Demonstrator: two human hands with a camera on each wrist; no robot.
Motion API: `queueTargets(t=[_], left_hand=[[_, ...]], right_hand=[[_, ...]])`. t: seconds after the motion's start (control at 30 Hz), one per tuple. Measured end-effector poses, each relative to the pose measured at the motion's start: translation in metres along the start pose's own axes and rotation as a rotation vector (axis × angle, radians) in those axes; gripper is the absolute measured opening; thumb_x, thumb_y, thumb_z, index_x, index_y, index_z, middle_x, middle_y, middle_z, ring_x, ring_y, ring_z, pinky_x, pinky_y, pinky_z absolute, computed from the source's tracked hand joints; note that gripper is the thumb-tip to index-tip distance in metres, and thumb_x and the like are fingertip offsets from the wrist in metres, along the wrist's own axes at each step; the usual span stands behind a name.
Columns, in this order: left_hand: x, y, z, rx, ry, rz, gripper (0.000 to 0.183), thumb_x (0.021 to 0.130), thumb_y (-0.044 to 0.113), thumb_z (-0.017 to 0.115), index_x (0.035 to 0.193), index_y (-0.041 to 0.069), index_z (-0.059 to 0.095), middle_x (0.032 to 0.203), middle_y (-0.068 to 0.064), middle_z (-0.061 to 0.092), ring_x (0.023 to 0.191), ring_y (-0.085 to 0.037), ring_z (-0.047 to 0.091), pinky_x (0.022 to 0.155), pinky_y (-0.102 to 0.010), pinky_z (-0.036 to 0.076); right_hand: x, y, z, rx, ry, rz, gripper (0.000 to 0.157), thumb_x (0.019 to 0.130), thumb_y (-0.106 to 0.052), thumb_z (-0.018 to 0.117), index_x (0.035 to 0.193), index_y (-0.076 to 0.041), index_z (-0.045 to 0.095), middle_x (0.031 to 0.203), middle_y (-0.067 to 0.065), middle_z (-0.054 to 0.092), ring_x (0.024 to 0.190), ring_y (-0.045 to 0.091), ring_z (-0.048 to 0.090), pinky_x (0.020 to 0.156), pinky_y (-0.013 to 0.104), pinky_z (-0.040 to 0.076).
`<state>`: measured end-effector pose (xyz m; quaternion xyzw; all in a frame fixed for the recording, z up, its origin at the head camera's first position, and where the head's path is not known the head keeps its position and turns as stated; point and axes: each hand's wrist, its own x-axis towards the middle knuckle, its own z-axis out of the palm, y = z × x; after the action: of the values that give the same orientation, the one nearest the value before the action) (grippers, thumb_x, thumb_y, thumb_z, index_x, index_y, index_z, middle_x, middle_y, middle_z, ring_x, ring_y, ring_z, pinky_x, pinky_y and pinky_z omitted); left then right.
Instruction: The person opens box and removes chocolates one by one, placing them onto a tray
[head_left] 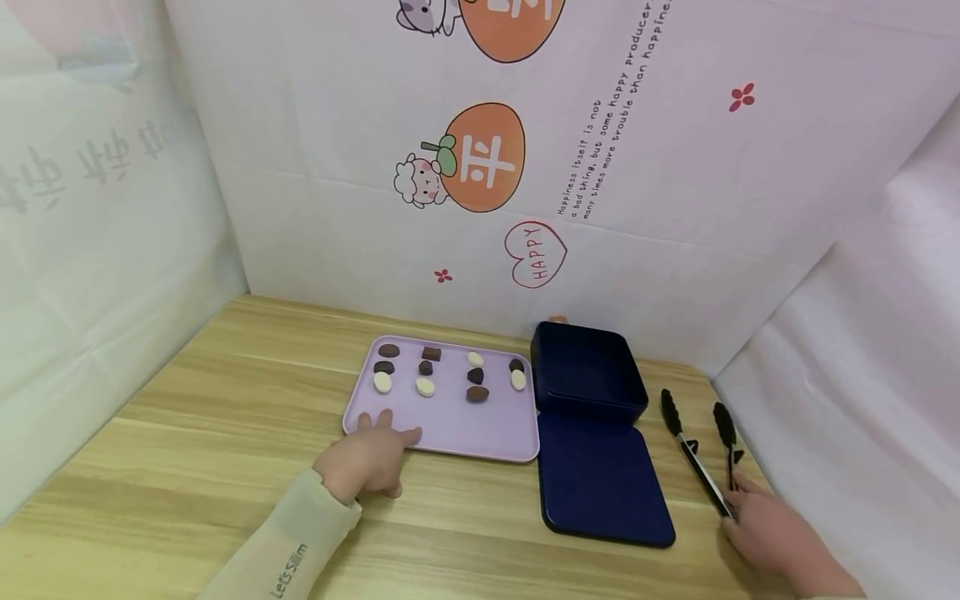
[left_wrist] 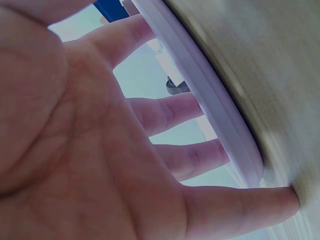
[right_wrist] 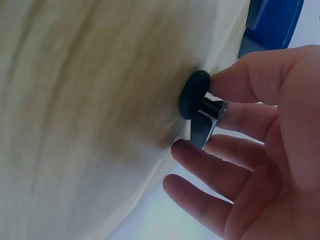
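Note:
My left hand [head_left: 367, 458] rests at the near left corner of a lilac tray [head_left: 472, 429], its fingers spread and straight. In the left wrist view those fingers [left_wrist: 167, 112] reach over the tray rim, and one fingertip touches the table beyond it. Several chocolates, brown, dark and white, lie in short columns on the tray, among them a white one [head_left: 425, 387] and a brown one [head_left: 477, 394]. At the right, my right hand [head_left: 776, 533] grips the rear end of a pair of tongs [head_left: 705, 477], whose black-tipped arms are spread apart and point away from me.
A dark blue square box [head_left: 588, 408] without its lid stands against the tray's right side. Its flat lid [head_left: 606, 483] lies in front of it, left of the tongs. Printed white cloth [head_left: 337, 208] hangs behind the wooden table [head_left: 187, 433] and along both sides.

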<state>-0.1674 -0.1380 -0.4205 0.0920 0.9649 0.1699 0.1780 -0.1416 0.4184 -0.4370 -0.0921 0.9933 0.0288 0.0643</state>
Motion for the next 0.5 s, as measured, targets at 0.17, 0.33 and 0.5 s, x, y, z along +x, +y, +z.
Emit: queueTargets(t=[0.17, 0.33, 0.5], left_hand=[[-0.0001, 0.0004, -0.0002, -0.006, -0.004, 0.004, 0.085, 0.072, 0.013, 0.086, 0.148, 0.025, 0.051, 0.159, -0.027, 0.018, 0.141, -0.057, 0.010, 0.089, -0.085, 0.026], [-0.0004, -0.0001, 0.0005, 0.003, -0.003, 0.018, 0.085, 0.072, 0.013, 0.086, 0.148, 0.024, 0.050, 0.159, -0.028, 0.019, 0.140, -0.058, 0.012, 0.088, -0.084, 0.029], [-0.0013, -0.0006, -0.0004, 0.004, -0.008, 0.016, 0.086, 0.072, 0.012, 0.085, 0.149, 0.023, 0.049, 0.159, -0.028, 0.019, 0.140, -0.058, 0.011, 0.089, -0.085, 0.026]], right_hand=[[-0.0003, -0.0027, -0.0023, -0.017, -0.008, 0.002, 0.037, 0.086, -0.011, 0.061, 0.108, 0.019, 0.065, 0.128, 0.046, 0.047, 0.114, 0.056, 0.052, 0.092, 0.063, 0.045], [-0.0022, -0.0062, -0.0034, -0.021, 0.019, -0.007, 0.035, 0.084, -0.008, 0.061, 0.107, 0.019, 0.066, 0.126, 0.046, 0.048, 0.111, 0.056, 0.054, 0.091, 0.062, 0.046], [-0.0017, -0.0059, -0.0017, -0.019, 0.042, -0.023, 0.037, 0.081, -0.006, 0.063, 0.110, 0.018, 0.065, 0.125, 0.047, 0.047, 0.107, 0.057, 0.055, 0.090, 0.063, 0.047]])
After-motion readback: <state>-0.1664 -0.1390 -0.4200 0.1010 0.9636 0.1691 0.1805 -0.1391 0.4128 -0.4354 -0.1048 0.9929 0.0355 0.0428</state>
